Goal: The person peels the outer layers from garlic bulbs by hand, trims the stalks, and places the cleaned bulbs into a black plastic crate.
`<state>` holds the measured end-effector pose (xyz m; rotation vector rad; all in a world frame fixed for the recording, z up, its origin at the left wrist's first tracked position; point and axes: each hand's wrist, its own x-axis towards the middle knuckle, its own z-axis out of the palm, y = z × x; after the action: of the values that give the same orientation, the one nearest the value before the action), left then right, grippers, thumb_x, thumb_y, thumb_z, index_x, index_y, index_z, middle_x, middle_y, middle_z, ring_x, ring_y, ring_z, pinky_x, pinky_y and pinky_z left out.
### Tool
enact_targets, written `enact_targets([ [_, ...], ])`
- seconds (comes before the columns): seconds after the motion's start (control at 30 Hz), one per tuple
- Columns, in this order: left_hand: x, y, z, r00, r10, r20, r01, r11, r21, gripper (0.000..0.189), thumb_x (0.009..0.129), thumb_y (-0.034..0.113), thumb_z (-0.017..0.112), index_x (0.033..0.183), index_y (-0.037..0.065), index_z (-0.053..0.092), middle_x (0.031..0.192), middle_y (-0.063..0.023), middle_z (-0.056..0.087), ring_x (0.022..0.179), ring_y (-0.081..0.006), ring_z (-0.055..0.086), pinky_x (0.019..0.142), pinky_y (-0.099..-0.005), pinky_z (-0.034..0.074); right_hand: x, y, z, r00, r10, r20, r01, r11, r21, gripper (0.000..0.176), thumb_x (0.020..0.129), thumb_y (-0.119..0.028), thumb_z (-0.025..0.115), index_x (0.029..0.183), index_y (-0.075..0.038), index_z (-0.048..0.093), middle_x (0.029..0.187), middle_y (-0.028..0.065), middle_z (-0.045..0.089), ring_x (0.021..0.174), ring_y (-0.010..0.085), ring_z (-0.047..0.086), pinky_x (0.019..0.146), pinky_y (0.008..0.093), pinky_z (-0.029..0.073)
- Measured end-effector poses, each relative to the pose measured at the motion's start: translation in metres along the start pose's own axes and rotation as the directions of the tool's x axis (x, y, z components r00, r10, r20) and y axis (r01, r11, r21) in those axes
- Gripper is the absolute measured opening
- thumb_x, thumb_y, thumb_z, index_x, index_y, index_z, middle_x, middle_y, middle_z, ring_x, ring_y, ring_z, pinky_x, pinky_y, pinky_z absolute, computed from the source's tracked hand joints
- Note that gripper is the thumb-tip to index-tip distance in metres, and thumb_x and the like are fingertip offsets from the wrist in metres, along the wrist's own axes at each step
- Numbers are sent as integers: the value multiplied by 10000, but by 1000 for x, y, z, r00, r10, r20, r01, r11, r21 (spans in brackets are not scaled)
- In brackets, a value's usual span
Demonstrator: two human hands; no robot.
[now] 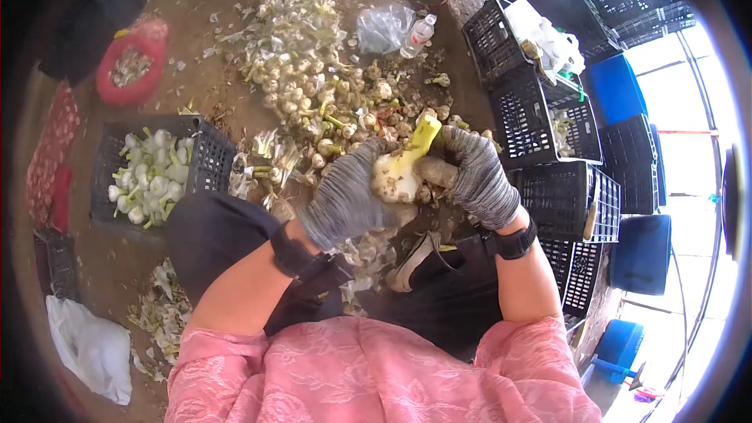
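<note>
I can read no words, brands, numbers or signs around me; the reddish marking on the clear bottle point(417, 36) is too small to make out.

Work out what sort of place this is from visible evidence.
Probably a produce shed: there's a heap of garlic bulbs on the floor, a filled crate and stacked black crates.

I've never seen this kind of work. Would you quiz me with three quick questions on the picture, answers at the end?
1. True or false: the left hand and right hand are both bare.
2. The bulb between them has a stem that is: a) red, b) yellow-green, c) black.
3. What is right next to the clear plastic bag?

Key: 1 false, both are gloved; 2 b; 3 a bottle.
</note>
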<state>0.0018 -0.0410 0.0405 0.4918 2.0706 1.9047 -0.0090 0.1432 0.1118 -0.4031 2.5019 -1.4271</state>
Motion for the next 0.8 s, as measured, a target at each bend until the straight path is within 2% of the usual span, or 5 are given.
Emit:
enact_targets([
  [0.2, -3, 10, 4, 977, 10, 211, 122, 788, -604, 631, 636, 66, 759, 1173, 27, 430, 970, -23, 564, 869, -106, 543, 768, -259, 471, 0, 23, -12, 996, -86, 18, 87, 996, -28, 315, 783, -102, 640, 1071, 9, 574, 907, 86, 646, 796, 108, 581, 740, 265, 472],
  [0.33, -2, 8, 7, 984, 53, 170, 59, 803, -593, 643, 657, 14, 718, 1212, 41, 394, 1020, -37, 538, 919, -108, 520, 788, -247, 457, -7, 22, -4, 998, 18, -62, 13, 885, 465, 307, 771, -119, 670, 1034, 15, 587, 903, 55, 632, 808, 114, 572, 752, 272, 466],
  [0.53, 4, -3, 13, 993, 22, 116, 52, 800, -597, 774, 605, 163, 810, 1232, 44, 372, 1130, -78, 518, 992, -162, 538, 848, -305, 471, -13, 9, 3, 999, -11, -41, 28, 894, 446, 409, 738, -186, 719, 1065, 5, 564, 958, 45, 614, 899, 102, 543, 794, 266, 452],
  [0.67, 3, -8, 12, 980, 200, 8, -199, 978, -68, 773, 591, 113, 810, 1218, 55, 362, 1127, -80, 509, 1011, -162, 521, 856, -307, 466, -13, 4, 2, 1000, 5, -26, 2, 968, 251, 402, 735, -173, 721, 1060, 1, 560, 921, 28, 621, 831, 84, 547, 774, 251, 454],
  [0.8, 1, 5, 16, 993, 108, 41, -80, 899, -430, 804, 584, 77, 807, 1237, 47, 339, 1136, -86, 504, 1011, -170, 524, 870, -310, 461, -13, 4, -4, 999, 27, 43, -39, 946, 321, 376, 737, -178, 716, 1036, 3, 577, 890, 34, 631, 798, 75, 550, 747, 247, 458],
])
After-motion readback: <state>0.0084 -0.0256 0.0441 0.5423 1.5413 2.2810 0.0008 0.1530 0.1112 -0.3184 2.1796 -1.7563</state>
